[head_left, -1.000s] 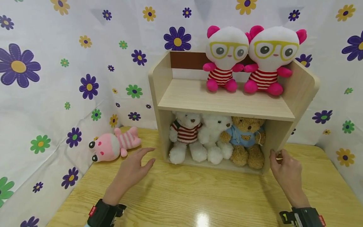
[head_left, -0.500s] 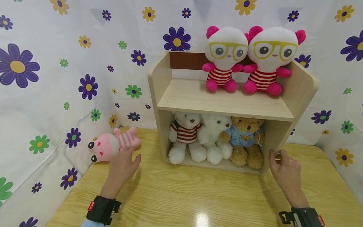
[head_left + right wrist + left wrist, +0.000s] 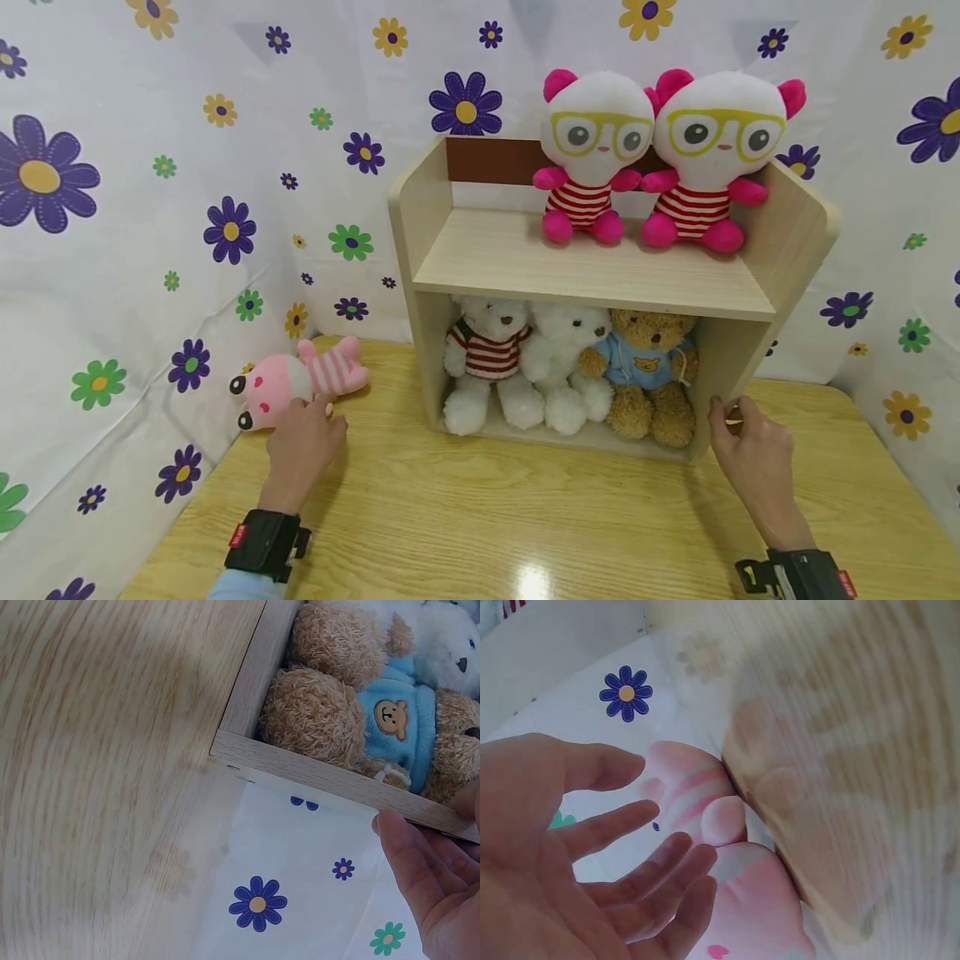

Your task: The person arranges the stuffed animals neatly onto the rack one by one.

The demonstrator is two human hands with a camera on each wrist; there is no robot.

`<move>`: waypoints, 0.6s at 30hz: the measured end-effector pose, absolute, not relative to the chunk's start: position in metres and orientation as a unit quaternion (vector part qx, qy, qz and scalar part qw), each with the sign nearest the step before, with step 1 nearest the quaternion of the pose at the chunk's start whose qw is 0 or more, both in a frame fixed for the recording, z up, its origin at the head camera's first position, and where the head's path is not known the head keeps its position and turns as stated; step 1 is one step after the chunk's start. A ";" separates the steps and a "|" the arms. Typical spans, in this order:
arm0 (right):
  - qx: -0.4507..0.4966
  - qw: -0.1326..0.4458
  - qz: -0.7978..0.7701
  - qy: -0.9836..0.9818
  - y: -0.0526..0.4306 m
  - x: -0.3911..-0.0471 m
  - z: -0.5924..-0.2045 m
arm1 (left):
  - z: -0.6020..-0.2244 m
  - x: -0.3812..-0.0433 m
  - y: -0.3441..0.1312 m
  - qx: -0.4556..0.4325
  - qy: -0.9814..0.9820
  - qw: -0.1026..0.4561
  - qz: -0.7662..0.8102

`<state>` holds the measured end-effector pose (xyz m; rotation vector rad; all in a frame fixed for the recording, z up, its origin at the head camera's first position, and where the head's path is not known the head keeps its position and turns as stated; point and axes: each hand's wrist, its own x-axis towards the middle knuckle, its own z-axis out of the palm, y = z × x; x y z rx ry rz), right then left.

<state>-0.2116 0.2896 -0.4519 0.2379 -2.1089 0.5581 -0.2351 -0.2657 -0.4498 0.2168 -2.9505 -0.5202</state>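
Observation:
A pink plush toy (image 3: 333, 372) with a striped body lies on its side at the left of the table. My left hand (image 3: 298, 454) is beside it, overlapping its lower edge in the head view. In the left wrist view its fingers (image 3: 622, 825) are spread and loosely bent near the plush, with nothing held; whether they touch it I cannot tell. My right hand (image 3: 757, 467) pinches the front edge of the right side panel of a pale wooden shelf (image 3: 585, 262). The right wrist view shows fingers (image 3: 409, 855) against the panel's outer face.
On the top board sit two panda plushes, one left (image 3: 588, 204) and one right (image 3: 697, 208). Below are a white bear in a striped sweater (image 3: 491, 354), a plain white bear (image 3: 566, 358) and a brown bear in a blue hoodie (image 3: 648, 367). The wooden table (image 3: 480, 517) meets flowered cloth.
My left hand has moved left, from near the shelf's left side to the pink plush. My right hand has stayed at the shelf's side panel. The plushes and shelf look unmoved.

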 end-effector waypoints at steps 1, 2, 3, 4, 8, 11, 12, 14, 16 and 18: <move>0.096 0.456 0.227 -0.855 0.290 -0.212 -0.452 | -0.451 -0.236 -0.266 0.075 -0.980 0.060 -0.173; 0.096 0.456 0.228 -0.855 0.290 -0.211 -0.452 | -0.451 -0.237 -0.267 0.076 -0.980 0.053 -0.173; 0.095 0.456 0.227 -0.855 0.290 -0.211 -0.452 | -0.453 -0.238 -0.268 0.076 -0.981 0.049 -0.172; 0.094 0.456 0.227 -0.855 0.290 -0.211 -0.452 | -0.453 -0.239 -0.269 0.074 -0.981 0.047 -0.172; 0.091 0.456 0.227 -0.856 0.289 -0.211 -0.453 | -0.456 -0.243 -0.272 0.067 -0.982 0.038 -0.170; 0.088 0.454 0.231 -0.856 0.289 -0.212 -0.453 | -0.459 -0.245 -0.275 0.061 -0.983 0.032 -0.171; 0.087 0.453 0.232 -0.856 0.289 -0.212 -0.453 | -0.460 -0.246 -0.277 0.060 -0.983 0.029 -0.172; 0.084 0.451 0.234 -0.857 0.289 -0.212 -0.453 | -0.462 -0.247 -0.278 0.057 -0.984 0.025 -0.170; 0.083 0.449 0.235 -0.858 0.289 -0.212 -0.453 | -0.464 -0.247 -0.280 0.056 -0.984 0.020 -0.169; 0.082 0.448 0.235 -0.859 0.289 -0.212 -0.453 | -0.464 -0.247 -0.280 0.056 -0.983 0.018 -0.171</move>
